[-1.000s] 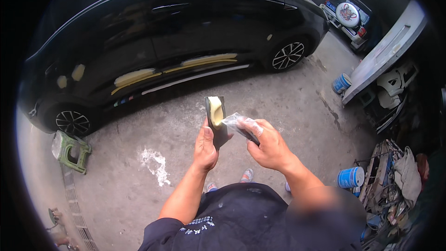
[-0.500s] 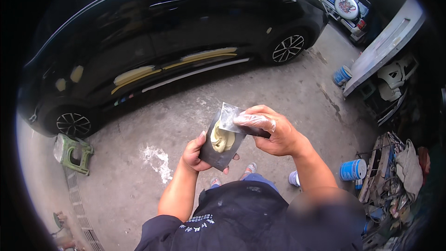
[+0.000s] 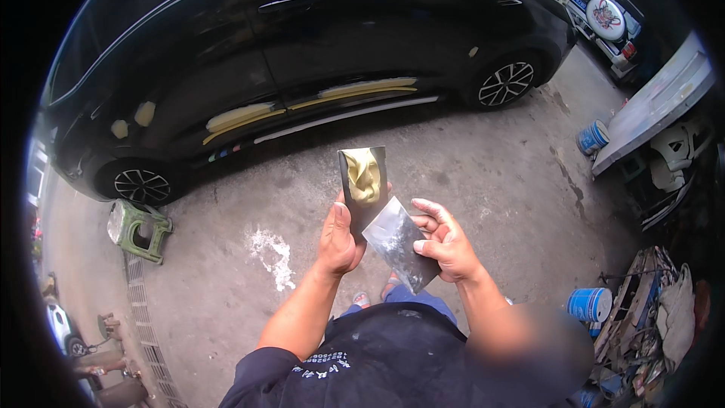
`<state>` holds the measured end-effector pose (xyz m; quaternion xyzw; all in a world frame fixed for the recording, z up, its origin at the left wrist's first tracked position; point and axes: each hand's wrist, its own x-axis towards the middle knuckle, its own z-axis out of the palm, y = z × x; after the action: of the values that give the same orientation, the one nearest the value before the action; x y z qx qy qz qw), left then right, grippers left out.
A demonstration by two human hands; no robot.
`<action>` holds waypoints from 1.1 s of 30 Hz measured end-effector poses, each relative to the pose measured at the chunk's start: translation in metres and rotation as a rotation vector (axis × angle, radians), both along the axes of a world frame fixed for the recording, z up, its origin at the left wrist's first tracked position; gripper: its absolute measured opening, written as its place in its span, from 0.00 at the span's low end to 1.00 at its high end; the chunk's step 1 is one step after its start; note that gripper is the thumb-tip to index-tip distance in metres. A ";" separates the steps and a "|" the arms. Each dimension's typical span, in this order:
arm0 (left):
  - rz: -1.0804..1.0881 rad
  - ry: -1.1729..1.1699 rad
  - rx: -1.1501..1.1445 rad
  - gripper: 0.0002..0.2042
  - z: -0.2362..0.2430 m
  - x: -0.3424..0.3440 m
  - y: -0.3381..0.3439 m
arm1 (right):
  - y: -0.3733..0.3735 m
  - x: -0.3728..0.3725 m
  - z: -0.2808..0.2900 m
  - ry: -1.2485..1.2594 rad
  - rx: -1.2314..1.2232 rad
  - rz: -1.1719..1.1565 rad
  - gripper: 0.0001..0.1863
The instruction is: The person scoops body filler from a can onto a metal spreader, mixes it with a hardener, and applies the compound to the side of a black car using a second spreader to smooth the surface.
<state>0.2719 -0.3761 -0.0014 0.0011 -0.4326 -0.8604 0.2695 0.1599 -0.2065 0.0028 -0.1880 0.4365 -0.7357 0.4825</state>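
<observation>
Held upright in front of me, a dark flat putty board [image 3: 367, 217] carries a thick dollop of pale yellow body filler [image 3: 365, 177] at its far end. My left hand [image 3: 340, 245] is closed round the board's near part, thumb on its left edge. My right hand [image 3: 453, 249] pinches a flat, smeared putty scraper [image 3: 398, 243] between thumb and fingers. The scraper's upper left corner overlaps the board's lower right side; whether they touch I cannot tell. Beyond stands a black car [image 3: 347, 38] with yellowish filler patches [image 3: 240, 116] along its lower doors.
A green stool [image 3: 141, 232] stands by the car's left wheel, near a floor grate [image 3: 137, 295]. To the right are blue cans [image 3: 589, 304], a heap of scrap parts [image 3: 638, 310] and a leaning pale panel [image 3: 655, 106]. Another vehicle [image 3: 606, 19] is at the far right.
My right hand has drawn the scraper off the filler, down and to the right, and turned it. My left hand has tilted the board upright, bringing the filler to its far end.
</observation>
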 end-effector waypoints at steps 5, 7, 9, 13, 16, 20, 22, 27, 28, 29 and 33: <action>0.192 -0.127 -0.495 0.31 -0.015 -0.038 -0.003 | -0.036 -0.060 0.025 -0.051 -0.087 -0.011 0.39; 0.160 -0.177 -0.587 0.28 -0.006 -0.046 -0.011 | -0.039 -0.092 0.032 -0.036 -0.129 0.025 0.39; 0.158 -0.222 -0.813 0.23 0.004 -0.048 -0.028 | -0.039 -0.118 0.047 0.018 -0.208 0.052 0.39; -0.247 -0.384 -0.224 0.31 0.009 -0.049 -0.030 | -0.038 -0.151 0.072 0.379 -0.457 0.065 0.37; -0.455 -0.103 0.335 0.33 0.007 -0.046 -0.033 | -0.053 -0.158 0.084 0.984 -0.613 0.178 0.38; -0.580 0.101 0.457 0.33 -0.007 -0.046 -0.040 | -0.071 -0.138 0.095 1.039 -0.516 0.323 0.33; -0.570 0.077 0.458 0.33 -0.008 -0.048 -0.048 | -0.082 -0.146 0.092 1.070 -0.492 0.317 0.33; -0.564 0.127 0.451 0.35 -0.010 -0.060 -0.069 | -0.106 -0.170 0.069 1.346 -0.118 0.241 0.29; -0.482 0.099 0.441 0.34 -0.006 -0.064 -0.075 | -0.112 -0.172 0.063 1.407 -0.058 0.152 0.27; -0.391 0.074 0.430 0.34 -0.001 -0.069 -0.082 | -0.120 -0.173 0.061 1.469 -0.005 0.068 0.26; -0.166 0.009 0.398 0.32 -0.006 -0.086 -0.125 | -0.158 -0.149 0.066 1.520 -0.045 -0.236 0.23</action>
<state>0.1862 -0.5011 -0.0070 0.0149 -0.2517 -0.9481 0.1939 0.0105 -0.3645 0.0684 -0.6042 0.6501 -0.4595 -0.0358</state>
